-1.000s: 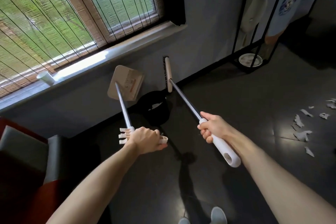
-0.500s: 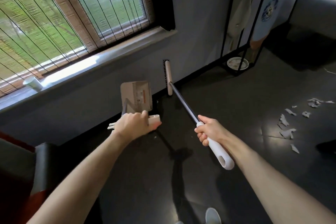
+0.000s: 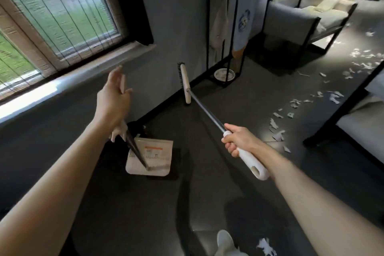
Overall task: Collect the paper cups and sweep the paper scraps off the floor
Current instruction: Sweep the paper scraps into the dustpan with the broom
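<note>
A person's right hand (image 3: 239, 141) is clenched round the white-gripped long broom (image 3: 204, 108) at centre frame, white paper scraps (image 3: 291, 110) strewn over the dark floor (image 3: 228, 89) at right. The blurred left hand (image 3: 113, 97) lies along the handle of the beige dustpan (image 3: 149, 158), lower centre, its hold impossible to tell; short, low strokes toward a planted pan look wisest.

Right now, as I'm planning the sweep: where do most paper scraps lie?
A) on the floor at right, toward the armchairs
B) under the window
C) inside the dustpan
A: the paper scraps trail over the floor at right, toward the armchair, away from the broom.
</note>
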`<state>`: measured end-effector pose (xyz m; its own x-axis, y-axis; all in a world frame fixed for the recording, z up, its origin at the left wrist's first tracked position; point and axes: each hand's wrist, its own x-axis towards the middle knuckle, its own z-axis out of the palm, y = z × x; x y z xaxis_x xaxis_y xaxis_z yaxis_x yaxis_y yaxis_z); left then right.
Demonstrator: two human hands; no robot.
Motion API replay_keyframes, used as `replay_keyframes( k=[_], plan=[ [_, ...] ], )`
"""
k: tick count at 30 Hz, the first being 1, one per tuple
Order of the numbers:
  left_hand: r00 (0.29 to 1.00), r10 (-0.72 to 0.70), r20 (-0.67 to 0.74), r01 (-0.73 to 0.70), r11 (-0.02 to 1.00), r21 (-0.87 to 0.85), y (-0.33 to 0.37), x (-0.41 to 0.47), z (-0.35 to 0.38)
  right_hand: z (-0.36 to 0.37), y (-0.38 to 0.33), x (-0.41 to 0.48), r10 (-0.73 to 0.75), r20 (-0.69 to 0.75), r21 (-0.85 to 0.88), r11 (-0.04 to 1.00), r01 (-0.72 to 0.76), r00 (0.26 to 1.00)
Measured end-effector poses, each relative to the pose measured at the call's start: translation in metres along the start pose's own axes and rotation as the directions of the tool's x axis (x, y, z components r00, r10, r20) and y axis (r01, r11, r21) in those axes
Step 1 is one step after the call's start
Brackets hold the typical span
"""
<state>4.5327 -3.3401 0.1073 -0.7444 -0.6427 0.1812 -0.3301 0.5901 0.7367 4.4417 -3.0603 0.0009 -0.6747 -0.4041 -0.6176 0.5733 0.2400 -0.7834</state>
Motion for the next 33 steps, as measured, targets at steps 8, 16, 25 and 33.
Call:
replay_keyframes(
  k=[8,16,25,33],
  plan=[
    [0.954,-0.07,0.292,0.078,0.997,-0.016,0.008,-0.014,0.167,-0.102,0.025,0.01,0.094,-0.156,0.093,0.992,-0.08,0.983],
    [0.834,0.008,0.551,0.056,0.993,-0.1,0.137,0.032,0.342,-0.254,-0.012,0.063,0.164,-0.284,0.288,0.954,-0.079,0.945],
    [0.788,0.172,0.592,-0.083,0.981,-0.174,0.287,0.123,0.504,-0.419,-0.124,0.136,0.125,-0.378,0.36,0.933,0.021,0.917],
    [0.695,0.359,0.623,-0.261,0.933,-0.246,0.392,0.241,0.674,-0.56,-0.221,0.248,0.06,-0.464,0.387,0.911,0.141,0.884]
  ],
)
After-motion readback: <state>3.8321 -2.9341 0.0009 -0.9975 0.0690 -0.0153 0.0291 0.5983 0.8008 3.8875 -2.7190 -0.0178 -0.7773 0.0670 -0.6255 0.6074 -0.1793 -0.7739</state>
